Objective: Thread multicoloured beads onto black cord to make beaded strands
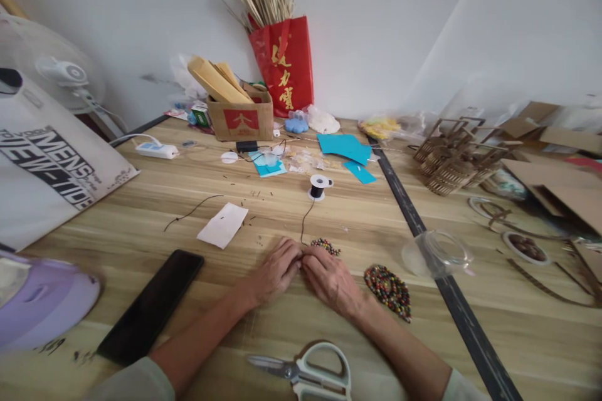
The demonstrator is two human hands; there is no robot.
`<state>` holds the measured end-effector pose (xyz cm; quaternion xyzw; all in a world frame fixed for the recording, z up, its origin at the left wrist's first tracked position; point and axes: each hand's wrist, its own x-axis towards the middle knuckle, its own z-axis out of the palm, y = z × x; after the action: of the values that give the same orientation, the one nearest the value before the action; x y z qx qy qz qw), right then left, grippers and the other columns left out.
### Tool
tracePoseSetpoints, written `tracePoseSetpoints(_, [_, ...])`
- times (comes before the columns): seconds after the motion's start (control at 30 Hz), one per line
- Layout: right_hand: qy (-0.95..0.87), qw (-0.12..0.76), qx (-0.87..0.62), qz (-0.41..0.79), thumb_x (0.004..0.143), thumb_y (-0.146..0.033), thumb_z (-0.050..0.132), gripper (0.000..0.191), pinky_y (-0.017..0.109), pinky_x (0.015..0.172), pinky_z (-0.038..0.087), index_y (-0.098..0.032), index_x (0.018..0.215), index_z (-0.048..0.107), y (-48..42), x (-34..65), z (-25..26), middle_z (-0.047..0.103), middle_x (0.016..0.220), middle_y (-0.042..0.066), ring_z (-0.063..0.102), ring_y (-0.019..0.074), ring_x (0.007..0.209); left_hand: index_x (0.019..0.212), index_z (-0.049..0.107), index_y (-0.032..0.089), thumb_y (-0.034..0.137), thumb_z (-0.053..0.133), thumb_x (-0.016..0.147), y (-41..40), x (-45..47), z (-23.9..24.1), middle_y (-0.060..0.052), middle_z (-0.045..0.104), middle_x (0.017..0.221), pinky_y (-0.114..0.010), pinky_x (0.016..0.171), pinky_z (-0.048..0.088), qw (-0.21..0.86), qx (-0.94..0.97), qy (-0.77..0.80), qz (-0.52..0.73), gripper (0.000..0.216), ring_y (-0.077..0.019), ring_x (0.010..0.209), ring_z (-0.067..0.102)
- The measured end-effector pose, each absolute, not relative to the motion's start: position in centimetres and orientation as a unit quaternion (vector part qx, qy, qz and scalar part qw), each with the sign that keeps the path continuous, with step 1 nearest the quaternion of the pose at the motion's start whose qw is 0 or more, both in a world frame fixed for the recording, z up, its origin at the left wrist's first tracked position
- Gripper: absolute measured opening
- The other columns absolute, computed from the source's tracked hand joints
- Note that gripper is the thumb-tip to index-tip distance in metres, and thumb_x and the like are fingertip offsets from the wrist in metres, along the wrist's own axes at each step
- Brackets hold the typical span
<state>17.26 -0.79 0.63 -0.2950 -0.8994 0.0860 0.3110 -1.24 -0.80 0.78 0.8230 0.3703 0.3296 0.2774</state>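
Observation:
My left hand (277, 267) and my right hand (330, 276) meet fingertip to fingertip over the middle of the table. Both are closed in a pinch on a thin black cord (303, 220), which runs up to a white spool (318, 187) wound with black cord. Just beyond my right fingers lies a small bunch of colored beads (326, 244), partly covered by the hand. To the right of my right wrist rests a coiled string of multicolored beads (388, 291). White-handled scissors (305, 371) lie between my forearms, nearer to me.
A black phone (151, 306) and a white paper (222, 225) lie to the left. A clear plastic container (438, 253) stands right. Blue cards (345, 148), a cardboard box (241, 118) and a red bag (285, 66) are at the back; woven baskets (446, 166) stand back right.

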Motion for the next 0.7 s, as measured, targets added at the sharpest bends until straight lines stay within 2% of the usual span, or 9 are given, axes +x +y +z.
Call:
tracePoseSetpoints(0.1, [-0.891, 0.309, -0.316, 0.105, 0.098, -0.016, 0.036, 0.021, 0.03, 0.072, 0.052, -0.018, 0.095, 0.057, -0.83, 17.28, 0.84, 0.061, 0.09, 0.01, 0.058, 0.019, 0.084, 0.084, 0.053, 0.017, 0.014, 0.045, 0.09, -0.54, -1.17, 0.52, -0.006, 0.056, 0.085, -0.032, 0.079, 0.042, 0.269, 0.805, 0.383, 0.365, 0.011, -0.0193, 0.086, 0.049])
tracePoseSetpoints(0.33, [-0.886, 0.316, -0.316, 0.123, 0.098, -0.017, 0.037, 0.019, 0.03, 0.076, 0.05, -0.017, 0.097, 0.055, -0.91, 17.33, 0.64, 0.062, 0.09, 0.01, 0.058, 0.0191, 0.087, 0.078, 0.058, 0.015, 0.018, 0.054, 0.083, -0.15, -0.98, 0.26, -0.003, 0.06, 0.076, -0.026, 0.069, 0.043, 0.378, 0.716, 0.439, 0.39, 0.007, -0.0157, 0.073, 0.055])
tracePoseSetpoints(0.7, [-0.88, 0.32, -0.331, 0.113, 0.099, -0.018, 0.035, 0.021, 0.027, 0.064, 0.044, -0.018, 0.088, 0.053, -0.85, 17.26, 0.75, 0.06, 0.079, 0.007, 0.055, 0.0173, 0.072, 0.078, 0.059, 0.015, 0.02, 0.055, 0.081, -0.2, -0.94, 0.57, -0.003, 0.06, 0.075, -0.026, 0.069, 0.045, 0.383, 0.721, 0.436, 0.379, 0.007, -0.0151, 0.072, 0.056])
